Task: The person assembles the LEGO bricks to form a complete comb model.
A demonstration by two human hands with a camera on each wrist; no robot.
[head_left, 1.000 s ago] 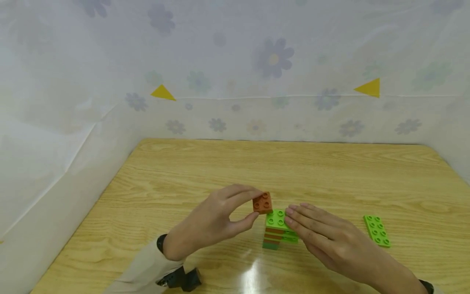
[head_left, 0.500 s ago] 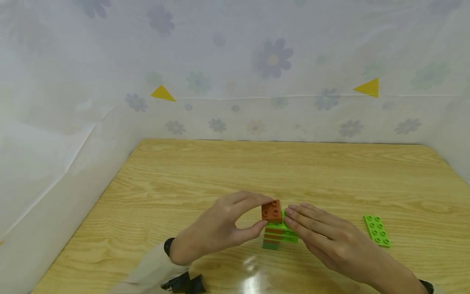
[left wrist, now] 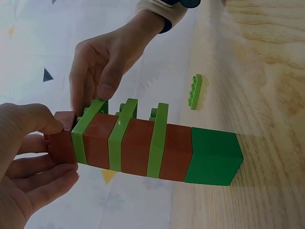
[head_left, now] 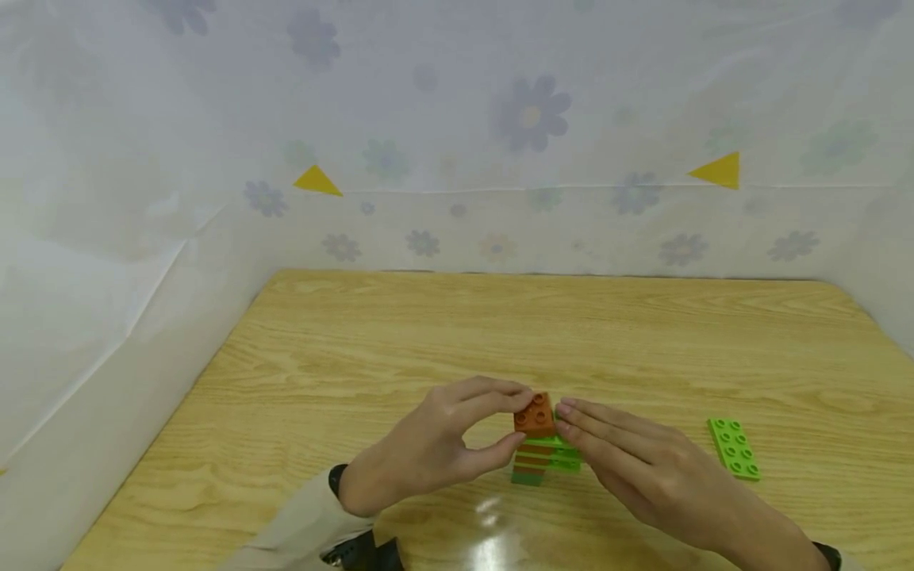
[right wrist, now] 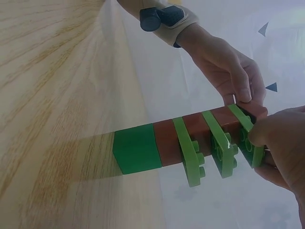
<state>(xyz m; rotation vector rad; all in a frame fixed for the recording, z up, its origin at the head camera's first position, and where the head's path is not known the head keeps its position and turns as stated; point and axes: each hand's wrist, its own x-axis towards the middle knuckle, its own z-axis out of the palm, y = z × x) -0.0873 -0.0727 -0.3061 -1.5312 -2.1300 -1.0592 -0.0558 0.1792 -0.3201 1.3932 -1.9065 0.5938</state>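
Observation:
A tower of building bricks stands upright on the table, with a dark green brick point(left wrist: 214, 156) at its foot. Above that, brown bricks point(left wrist: 137, 145) alternate with light green plates point(left wrist: 157, 140), whose studded ends jut out to the right in the head view. My left hand point(head_left: 443, 436) pinches the topmost brown brick point(head_left: 535, 414) between thumb and fingers, right over the uppermost plate. My right hand point(head_left: 664, 476) holds the jutting end of that uppermost green plate point(right wrist: 248, 136), thumb on one side and fingers on the other. Those fingers hide part of it in the head view.
A loose light green plate point(head_left: 734, 450) lies studs up on the wooden table point(head_left: 400, 317), right of the tower. A white flowered sheet point(head_left: 457, 119) with yellow triangles hangs behind the table. Dark straps and camera gear point(head_left: 364, 551) sit at my left wrist.
My left hand has moved right and slightly toward me, bringing the brown brick from beside the tower onto its top. The right hand has stayed in place at the green plate.

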